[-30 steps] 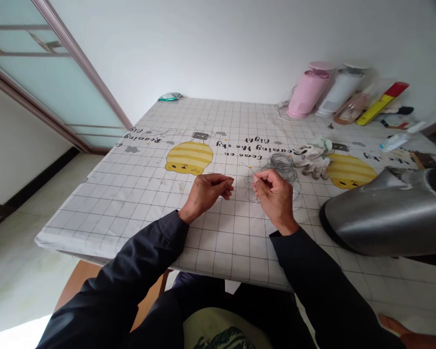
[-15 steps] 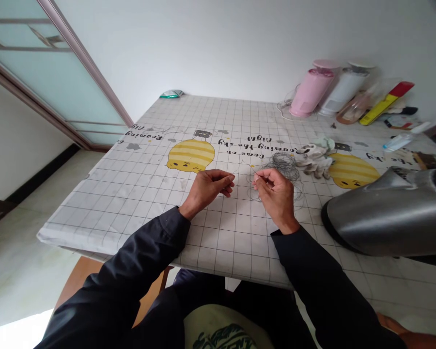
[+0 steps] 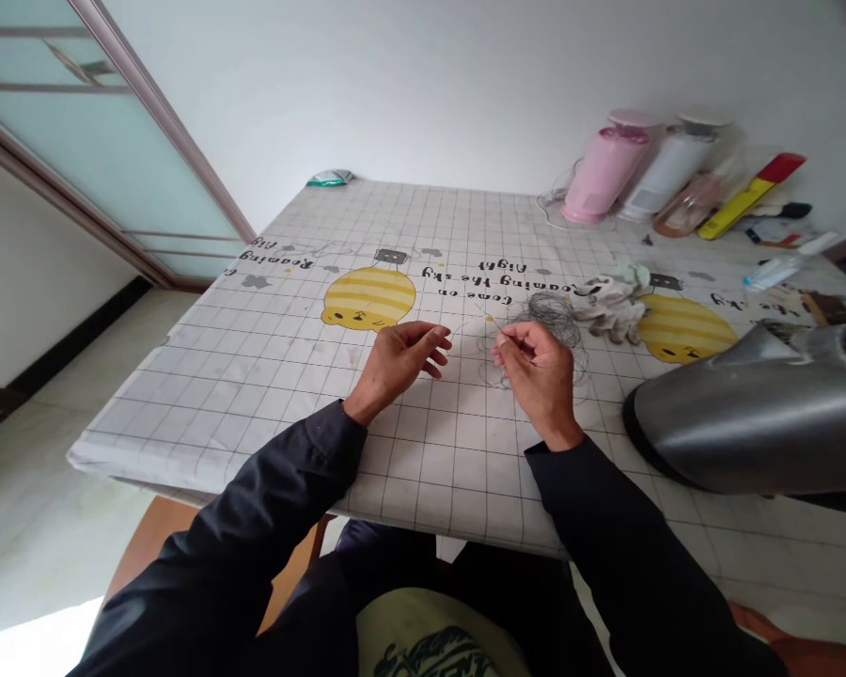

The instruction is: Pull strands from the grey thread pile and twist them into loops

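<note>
My right hand [image 3: 541, 376] pinches a thin wire [image 3: 494, 322] between thumb and fingertips. The free end of that wire points up and to the left. Just beyond this hand lies a loose tangle of fine dark wire [image 3: 554, 313], its lower loops partly hidden by the fingers. To the left, my left hand [image 3: 397, 365] hovers over the checked tablecloth [image 3: 415, 451] with thumb and fingers apart. I see nothing held in it. A short gap separates the two hands.
Crumpled white gloves [image 3: 610, 306] lie right of the wire. A metal kettle [image 3: 740, 414] stands near my right forearm. At the back right are a pink flask-like container [image 3: 606, 174], a white one [image 3: 666, 169] and a yellow-red box [image 3: 751, 197]. A green packet [image 3: 331, 178] lies far left.
My left hand's fingers have parted from a pinch, and the hand has shifted slightly left. My right hand keeps its pinch on the wire, almost in place.
</note>
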Available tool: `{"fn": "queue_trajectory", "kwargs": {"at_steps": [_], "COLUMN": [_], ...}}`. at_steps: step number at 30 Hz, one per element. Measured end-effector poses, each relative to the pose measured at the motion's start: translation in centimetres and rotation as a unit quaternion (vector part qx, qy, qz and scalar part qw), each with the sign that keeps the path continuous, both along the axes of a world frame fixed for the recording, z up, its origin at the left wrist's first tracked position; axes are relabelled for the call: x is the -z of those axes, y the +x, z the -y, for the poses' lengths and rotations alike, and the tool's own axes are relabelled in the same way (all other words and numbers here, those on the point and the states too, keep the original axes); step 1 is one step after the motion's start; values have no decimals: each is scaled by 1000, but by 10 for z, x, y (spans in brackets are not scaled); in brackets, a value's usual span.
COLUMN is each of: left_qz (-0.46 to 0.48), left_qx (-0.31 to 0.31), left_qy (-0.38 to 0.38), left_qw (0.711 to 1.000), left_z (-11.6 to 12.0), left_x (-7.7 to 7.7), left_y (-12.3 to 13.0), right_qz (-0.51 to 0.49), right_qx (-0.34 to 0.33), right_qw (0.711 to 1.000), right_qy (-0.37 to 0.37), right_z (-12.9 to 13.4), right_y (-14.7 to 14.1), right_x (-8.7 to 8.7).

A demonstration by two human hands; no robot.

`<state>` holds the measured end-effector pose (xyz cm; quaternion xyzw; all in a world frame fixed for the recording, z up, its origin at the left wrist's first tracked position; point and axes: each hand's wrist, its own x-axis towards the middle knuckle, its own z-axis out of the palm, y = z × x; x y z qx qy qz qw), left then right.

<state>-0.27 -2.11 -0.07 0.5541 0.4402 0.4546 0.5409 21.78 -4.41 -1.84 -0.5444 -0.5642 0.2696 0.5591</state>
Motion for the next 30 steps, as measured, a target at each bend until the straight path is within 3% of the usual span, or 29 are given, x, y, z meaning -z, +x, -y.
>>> {"fn": "queue_trajectory", "kwargs": {"at_steps": [9,16,21,30], "left_qz": [15,90,99,147], "left_qx": [33,91,129,174], "left_qy": [-19,-110,-132,-164], "left_qw": [999,986,978,960], "left_z": [0,-6,-6,-3], "left_x": [-5,-5,-6,2], "left_y": [-1,-8,-8,-8], "right_qz": [-22,-14,6,10], "right_qx": [-4,-16,-1,16], "right_qw": [1000,1000,1000,999], "right_qy": [-12,-3,17,39], "right_z": [0,0,2,3], "right_y": [-3,-4,-6,4], "right_x": [0,2,2,2]}}
